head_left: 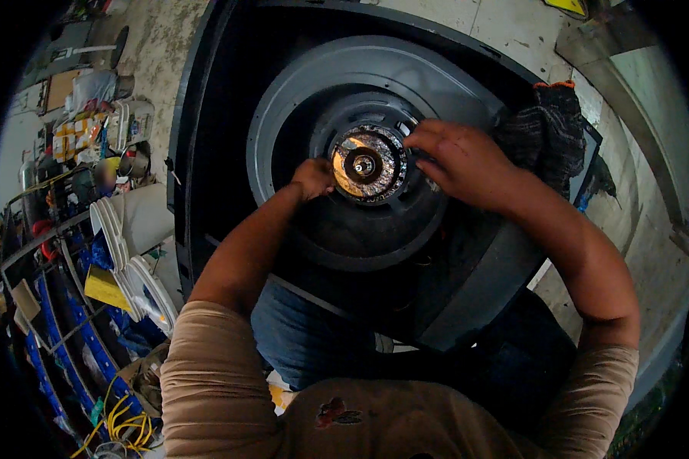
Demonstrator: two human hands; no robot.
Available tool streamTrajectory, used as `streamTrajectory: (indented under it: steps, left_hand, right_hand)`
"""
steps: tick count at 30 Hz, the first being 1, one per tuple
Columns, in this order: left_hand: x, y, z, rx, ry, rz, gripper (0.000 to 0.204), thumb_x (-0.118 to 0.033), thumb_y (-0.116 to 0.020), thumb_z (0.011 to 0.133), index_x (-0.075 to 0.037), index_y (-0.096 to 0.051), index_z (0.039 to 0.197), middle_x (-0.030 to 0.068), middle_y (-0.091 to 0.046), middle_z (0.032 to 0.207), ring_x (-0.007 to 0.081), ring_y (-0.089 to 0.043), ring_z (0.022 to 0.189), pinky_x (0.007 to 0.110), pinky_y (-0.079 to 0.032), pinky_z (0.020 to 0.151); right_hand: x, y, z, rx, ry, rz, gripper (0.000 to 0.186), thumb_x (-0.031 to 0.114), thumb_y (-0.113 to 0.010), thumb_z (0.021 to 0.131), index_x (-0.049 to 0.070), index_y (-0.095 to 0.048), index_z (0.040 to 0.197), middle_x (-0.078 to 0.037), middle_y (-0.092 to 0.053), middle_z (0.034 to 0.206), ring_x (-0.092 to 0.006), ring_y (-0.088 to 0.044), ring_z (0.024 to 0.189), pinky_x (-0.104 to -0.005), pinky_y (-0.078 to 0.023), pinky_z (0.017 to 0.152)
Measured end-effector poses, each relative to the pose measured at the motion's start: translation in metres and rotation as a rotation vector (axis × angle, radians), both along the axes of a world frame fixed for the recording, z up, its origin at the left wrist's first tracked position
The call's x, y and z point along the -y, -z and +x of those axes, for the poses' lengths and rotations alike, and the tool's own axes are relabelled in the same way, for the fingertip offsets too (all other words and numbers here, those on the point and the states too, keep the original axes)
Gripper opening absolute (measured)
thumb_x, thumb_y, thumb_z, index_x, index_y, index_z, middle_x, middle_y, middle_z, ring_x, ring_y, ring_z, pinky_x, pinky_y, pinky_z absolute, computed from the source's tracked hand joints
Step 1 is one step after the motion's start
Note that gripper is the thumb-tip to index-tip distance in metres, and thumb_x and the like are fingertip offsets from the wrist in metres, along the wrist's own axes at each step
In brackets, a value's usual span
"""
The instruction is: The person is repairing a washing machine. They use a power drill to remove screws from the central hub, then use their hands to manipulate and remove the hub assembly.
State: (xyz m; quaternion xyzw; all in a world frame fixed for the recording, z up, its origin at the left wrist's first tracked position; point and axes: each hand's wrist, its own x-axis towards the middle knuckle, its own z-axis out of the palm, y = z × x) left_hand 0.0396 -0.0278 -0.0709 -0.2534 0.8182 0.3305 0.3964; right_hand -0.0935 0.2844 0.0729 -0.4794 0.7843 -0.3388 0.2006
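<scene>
A grey round metal housing [283,99] sits inside a large black casing [199,115]. At its middle is a disc [375,145] covered in crinkled shiny foil, with a small shaft [363,165] at its centre. My left hand [310,180] is curled at the disc's left edge; what its fingers hold, if anything, is hidden. My right hand [455,161] has its fingers closed around a small silver piece [409,126] at the disc's upper right. A dark knitted glove [555,122] with an orange cuff lies beside it on the casing.
At left are white buckets [126,229], a yellow board [107,287], a metal rack with blue parts [46,314], assorted packages [76,138] and a coiled yellow cable [126,424]. A pale metal panel [635,122] stands at right. My legs [291,336] are under the casing.
</scene>
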Motion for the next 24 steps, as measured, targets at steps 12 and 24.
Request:
streamTrajectory:
  steps: [12, 24]
  left_hand:
    - [-0.032, -0.229, 0.012, -0.464, -0.159, 0.121, 0.009, -0.002, -0.064, 0.08, -0.005, -0.056, 0.082, -0.0019, -0.051, 0.076, 0.0077, -0.051, 0.073, 0.023, -0.044, 0.069]
    - [0.059, -0.174, 0.357, -0.33, -1.037, 0.003, 0.006, -0.004, -0.054, 0.09, -0.003, -0.059, 0.092, 0.0003, -0.058, 0.084, 0.0102, -0.055, 0.079, 0.023, -0.043, 0.07]
  right_hand:
    - [0.001, 0.001, -0.002, -0.03, 0.008, 0.084, 0.03, 0.008, -0.064, 0.077, 0.005, -0.059, 0.107, -0.013, -0.058, 0.105, -0.0325, -0.058, 0.098, -0.0401, -0.048, 0.083]
    - [0.023, -0.031, 0.011, -0.054, -0.033, 0.256, 0.03, 0.007, -0.065, 0.076, 0.004, -0.06, 0.106, -0.016, -0.059, 0.104, -0.0361, -0.059, 0.094, -0.041, -0.049, 0.082]
